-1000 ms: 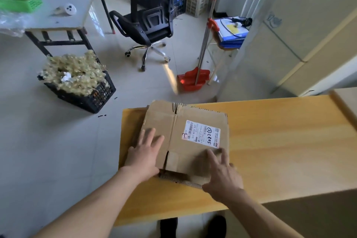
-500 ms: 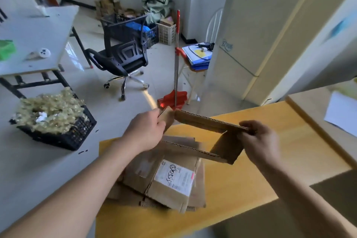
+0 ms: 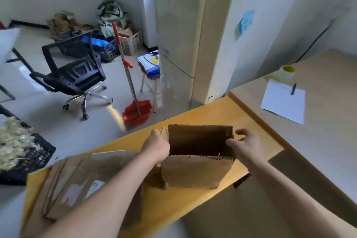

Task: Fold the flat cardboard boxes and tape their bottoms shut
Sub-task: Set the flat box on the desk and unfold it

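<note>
Head view: the left hand [image 3: 156, 147] is curled round the left wall of the box [image 3: 195, 172], knuckles towards the camera. The right hand [image 3: 243, 146] pinches the right wall, thumb over the top edge and inside, fingers loosely bent outside it. Between them the box stands upright on the yellow surface [image 3: 212, 114], opened into a square tube with its open top facing up. Just left of it, partly under the left forearm, lies a stack of flat boxes [image 3: 77, 179] on the same surface. Farther right, a paler surface [image 3: 328, 141] carries a sheet of paper [image 3: 284, 104], a pen [image 3: 293, 89] and a tape roll [image 3: 287, 71]
</note>
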Action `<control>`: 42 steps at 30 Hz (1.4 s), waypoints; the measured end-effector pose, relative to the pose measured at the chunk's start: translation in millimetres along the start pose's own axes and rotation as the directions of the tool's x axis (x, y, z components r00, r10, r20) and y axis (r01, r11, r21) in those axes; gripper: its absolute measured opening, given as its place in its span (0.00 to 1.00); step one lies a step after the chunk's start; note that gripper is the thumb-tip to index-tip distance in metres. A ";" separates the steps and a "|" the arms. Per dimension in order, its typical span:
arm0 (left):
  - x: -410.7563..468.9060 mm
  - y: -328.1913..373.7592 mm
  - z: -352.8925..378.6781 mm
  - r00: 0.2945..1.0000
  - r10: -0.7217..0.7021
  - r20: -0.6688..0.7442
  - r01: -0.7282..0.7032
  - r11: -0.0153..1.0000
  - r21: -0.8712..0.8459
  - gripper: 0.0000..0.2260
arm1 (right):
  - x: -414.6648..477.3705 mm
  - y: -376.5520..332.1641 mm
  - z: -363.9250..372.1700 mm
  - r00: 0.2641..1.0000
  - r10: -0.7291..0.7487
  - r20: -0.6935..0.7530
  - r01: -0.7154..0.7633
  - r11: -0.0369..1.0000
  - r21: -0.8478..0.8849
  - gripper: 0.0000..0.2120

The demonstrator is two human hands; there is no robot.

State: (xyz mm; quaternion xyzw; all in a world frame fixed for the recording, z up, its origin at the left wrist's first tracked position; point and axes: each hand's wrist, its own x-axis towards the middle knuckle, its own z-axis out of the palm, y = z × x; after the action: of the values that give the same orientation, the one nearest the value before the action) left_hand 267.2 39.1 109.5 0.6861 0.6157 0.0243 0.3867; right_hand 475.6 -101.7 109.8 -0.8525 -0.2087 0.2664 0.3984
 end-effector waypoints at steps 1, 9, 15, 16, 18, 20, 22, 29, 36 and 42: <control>0.6 5.1 7.8 1.000 -0.018 -0.014 0.018 0.999 -0.045 0.23 | 0.7 9.7 -6.2 1.000 0.001 0.025 0.000 1.000 -0.014 0.15; 0.0 35.6 29.2 0.968 0.228 0.106 -0.218 0.971 -0.097 0.06 | 21.6 43.6 -36.6 0.991 -0.097 0.087 0.096 0.995 0.012 0.14; 12.3 20.1 25.6 0.864 0.332 0.378 -0.423 0.886 0.189 0.42 | 26.4 29.8 -39.0 0.913 -0.145 0.381 0.286 0.894 -0.344 0.13; 15.4 18.2 27.5 0.865 0.349 0.360 -0.435 0.880 0.193 0.33 | 26.9 27.2 -37.2 0.893 -0.145 0.426 0.329 0.857 -0.397 0.14; 20.6 17.4 30.8 0.875 0.412 0.253 -0.462 0.868 0.182 0.16 | 29.6 19.8 -36.8 0.859 -0.143 0.491 0.374 0.830 -0.413 0.20; 23.6 16.2 33.7 0.910 0.399 0.109 -0.413 0.895 0.167 0.15 | 33.9 18.4 -40.4 0.846 -0.121 0.520 0.302 0.912 -0.278 0.25; 28.6 10.5 39.2 0.950 0.313 -0.011 -0.310 0.943 0.121 0.22 | 33.5 28.9 -41.8 0.866 -0.134 0.482 0.215 0.970 -0.116 0.21; 59.9 4.1 57.3 0.939 0.321 0.123 -0.300 0.940 -0.164 0.54 | 39.9 56.3 -36.2 0.987 0.010 0.163 0.002 0.997 -0.074 0.58; 74.6 14.9 64.6 0.884 0.462 0.071 -0.409 0.838 -0.361 0.23 | 58.2 47.4 -29.6 0.936 -0.056 0.349 0.015 0.993 0.118 0.25; 67.2 59.3 90.8 0.943 0.308 -0.123 -0.328 0.805 -0.494 0.03 | 68.1 51.6 -26.3 0.971 -0.100 0.216 0.054 0.976 0.211 0.08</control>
State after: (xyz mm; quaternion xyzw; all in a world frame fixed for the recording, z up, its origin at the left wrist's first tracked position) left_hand 378.6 55.0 49.4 0.6525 0.4708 0.2626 0.5325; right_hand 551.9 -108.7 63.6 -0.7628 -0.2571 0.3654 0.4674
